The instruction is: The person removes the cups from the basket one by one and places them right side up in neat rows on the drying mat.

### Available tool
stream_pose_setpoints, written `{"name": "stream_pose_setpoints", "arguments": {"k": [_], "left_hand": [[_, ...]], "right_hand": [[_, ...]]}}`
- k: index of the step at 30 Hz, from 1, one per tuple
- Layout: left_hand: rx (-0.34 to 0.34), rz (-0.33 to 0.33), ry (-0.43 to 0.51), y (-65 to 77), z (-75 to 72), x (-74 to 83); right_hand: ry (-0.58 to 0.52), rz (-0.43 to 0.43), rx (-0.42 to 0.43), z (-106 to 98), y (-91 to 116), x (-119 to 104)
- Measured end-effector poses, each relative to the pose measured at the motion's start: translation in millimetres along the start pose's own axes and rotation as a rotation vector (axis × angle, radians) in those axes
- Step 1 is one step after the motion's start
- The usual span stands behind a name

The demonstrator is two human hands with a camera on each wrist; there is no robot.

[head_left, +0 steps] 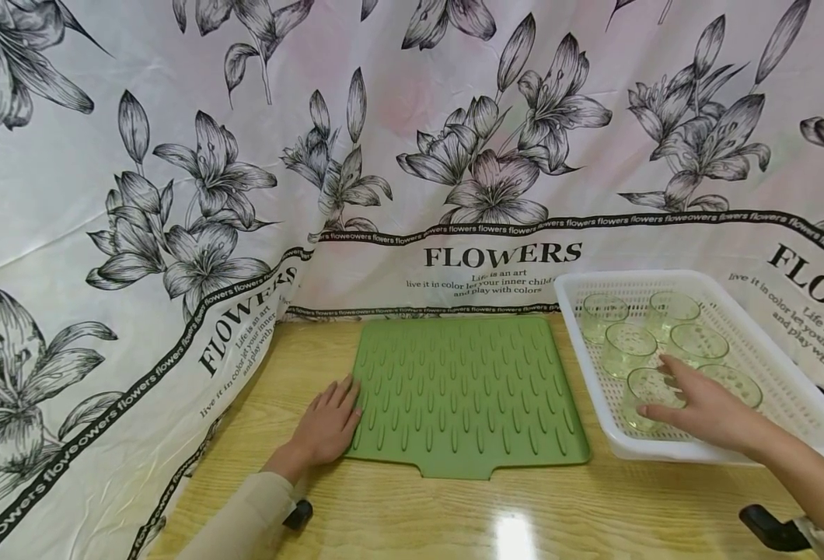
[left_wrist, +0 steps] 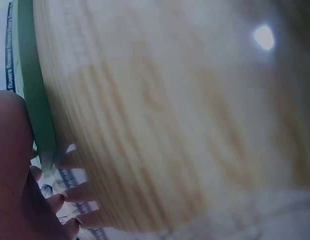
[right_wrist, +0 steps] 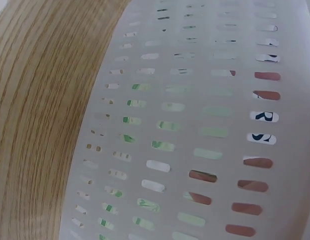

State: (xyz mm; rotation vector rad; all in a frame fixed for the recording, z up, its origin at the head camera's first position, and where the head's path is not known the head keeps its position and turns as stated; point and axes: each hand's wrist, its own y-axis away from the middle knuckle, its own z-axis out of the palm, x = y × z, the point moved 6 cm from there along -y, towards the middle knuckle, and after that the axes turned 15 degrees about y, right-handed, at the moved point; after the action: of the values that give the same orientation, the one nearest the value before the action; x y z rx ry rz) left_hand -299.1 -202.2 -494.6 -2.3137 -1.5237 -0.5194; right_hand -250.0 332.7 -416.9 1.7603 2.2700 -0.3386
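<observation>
My left hand (head_left: 326, 424) lies flat at the left edge of the green ribbed drying mat (head_left: 464, 389), fingers straight and fingertips at the edge. The left wrist view shows the mat's green edge (left_wrist: 37, 90) beside the hand. My right hand (head_left: 709, 408) reaches over the front wall of the white basket (head_left: 597, 412), thumb and fingers spread about the front left clear green glass (head_left: 639, 393). Several more such glasses, including a back left glass (head_left: 604, 311), stand in the basket. Through the basket's slots, the right wrist view shows skin and green glass.
The mat and the basket stand side by side on a wooden table (head_left: 384, 513). Behind them and along the left hangs a floral curtain (head_left: 356, 272). The basket's slotted wall (right_wrist: 195, 140) fills much of the right wrist view.
</observation>
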Motion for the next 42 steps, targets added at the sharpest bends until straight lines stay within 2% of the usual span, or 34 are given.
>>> {"name": "stream_pose_setpoints", "arguments": {"k": [5, 18, 26, 30, 36, 42], "left_hand": [[-0.039, -0.023, -0.019, 2.1, 4.6, -0.1], [-0.058, -0.020, -0.030, 4.8, 4.6, 3.9], [-0.052, -0.009, -0.091, -0.4, 13.8, -11.9], [-0.045, -0.009, -0.110, 0.1, 13.0, -11.2], [-0.090, -0.053, -0.181, -1.2, 8.6, -4.3], [-0.111, -0.038, -0.206, -2.5, 11.5, -6.2]], "right_hand": [[-0.002, 0.011, -0.030, 2, 2, 1], [-0.032, 0.025, -0.091, 5, 1, 5], [-0.079, 0.065, -0.143, 5, -3, 11], [-0.084, 0.069, -0.133, 4, -5, 13], [-0.122, 0.061, -0.109, 3, -5, 14], [-0.153, 0.070, -0.109, 3, -3, 13]]}}
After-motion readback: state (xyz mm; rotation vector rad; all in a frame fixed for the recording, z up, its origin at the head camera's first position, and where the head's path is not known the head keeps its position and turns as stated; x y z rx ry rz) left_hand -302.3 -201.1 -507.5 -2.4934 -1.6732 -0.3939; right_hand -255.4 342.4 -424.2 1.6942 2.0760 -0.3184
